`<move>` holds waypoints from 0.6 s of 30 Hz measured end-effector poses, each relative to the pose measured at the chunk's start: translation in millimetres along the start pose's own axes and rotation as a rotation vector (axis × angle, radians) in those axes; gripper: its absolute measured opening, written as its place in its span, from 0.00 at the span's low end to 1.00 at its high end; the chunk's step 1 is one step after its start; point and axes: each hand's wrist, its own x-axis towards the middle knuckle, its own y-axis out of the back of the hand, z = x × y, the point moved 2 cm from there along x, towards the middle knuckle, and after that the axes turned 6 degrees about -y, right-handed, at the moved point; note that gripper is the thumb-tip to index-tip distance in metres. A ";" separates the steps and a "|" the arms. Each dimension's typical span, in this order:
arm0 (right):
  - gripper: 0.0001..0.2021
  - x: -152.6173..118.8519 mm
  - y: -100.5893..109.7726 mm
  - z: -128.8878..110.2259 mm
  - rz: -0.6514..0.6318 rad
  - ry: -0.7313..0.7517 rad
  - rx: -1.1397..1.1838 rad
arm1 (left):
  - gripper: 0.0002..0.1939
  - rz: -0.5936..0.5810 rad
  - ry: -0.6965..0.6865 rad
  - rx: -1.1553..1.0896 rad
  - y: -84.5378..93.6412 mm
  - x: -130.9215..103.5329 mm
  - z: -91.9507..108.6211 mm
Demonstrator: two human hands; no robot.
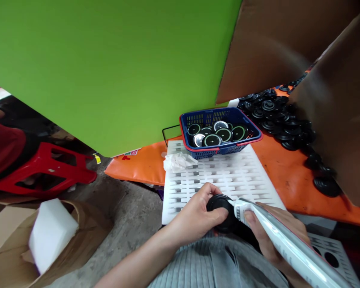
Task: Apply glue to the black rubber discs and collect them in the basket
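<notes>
My left hand [202,214] grips a round black disc [220,204], thumb over its face and fingers at the far edge. In my right hand [267,234] is a long silver-and-white tube [288,244], its thin nozzle touching or very near the disc's upper right rim. Beyond my hands lies a white slotted board [228,176], with a crumpled white tissue [178,162] at its far left. A blue basket with a red handle [234,149] stands at the board's far end, holding several round black and silver discs [212,140].
Many black discs [283,120] are heaped on the orange table cover [279,172] at right, beside cardboard [333,112]. A green panel [123,72] rises behind. At left are a red stool [48,168], a seated person's red clothing, and a carton [87,224] with white foam [52,234].
</notes>
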 end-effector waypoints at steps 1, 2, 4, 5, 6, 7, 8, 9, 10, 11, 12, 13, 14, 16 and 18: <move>0.11 0.2 -0.1 -0.1 -0.004 -0.011 -0.005 | 0.14 0.000 0.000 0.003 -0.1 0.0 0.4; 0.11 0.3 0.0 -0.3 -0.003 -0.014 -0.007 | 0.15 -0.006 -0.001 0.004 -0.2 0.0 0.7; 0.11 0.1 0.5 -0.5 0.000 -0.016 -0.012 | 0.16 -0.025 -0.003 -0.009 -0.7 0.2 1.1; 0.11 -0.1 0.8 -0.6 0.003 -0.012 -0.017 | 0.15 -0.028 -0.007 -0.018 -1.0 0.2 1.2; 0.10 -0.3 1.1 -0.6 0.002 -0.006 -0.023 | 0.13 -0.024 -0.017 -0.027 -1.1 0.2 1.3; 0.10 -0.4 1.2 -0.6 -0.003 0.001 -0.030 | 0.11 -0.015 -0.028 -0.036 -1.2 0.1 1.6; 0.10 -0.4 1.2 -0.7 -0.010 0.008 -0.037 | 0.10 -0.004 -0.035 -0.047 -1.3 -0.1 1.9; 0.09 -0.1 1.1 -0.9 -0.019 0.014 -0.041 | 0.10 0.004 -0.036 -0.060 -1.3 -0.4 2.2; 0.09 0.3 1.2 -1.4 -0.021 0.025 -0.038 | 0.10 0.006 -0.031 -0.073 -1.5 -0.6 2.7; 0.09 0.8 1.2 -1.8 -0.024 0.030 -0.032 | 0.10 0.005 -0.020 -0.082 -1.6 -0.8 3.3; 0.09 1.2 1.3 -2.1 -0.026 0.030 -0.026 | 0.10 0.004 -0.006 -0.080 -1.6 -1.1 4.0; 0.09 1.4 1.3 -2.3 -0.027 0.024 -0.022 | 0.10 0.005 0.008 -0.066 -1.4 -1.2 4.9; 0.09 1.2 1.3 -2.3 -0.025 0.023 -0.020 | 0.11 0.007 0.018 -0.045 -1.2 -1.3 5.9; 0.09 0.0 1.4 -1.8 -0.018 0.018 -0.025 | 0.14 0.015 0.024 -0.007 -0.6 -1.4 7.9; 0.09 -1.8 1.6 -0.9 -0.006 0.020 -0.033 | 0.16 0.023 0.013 0.017 -0.1 -1.2 9.1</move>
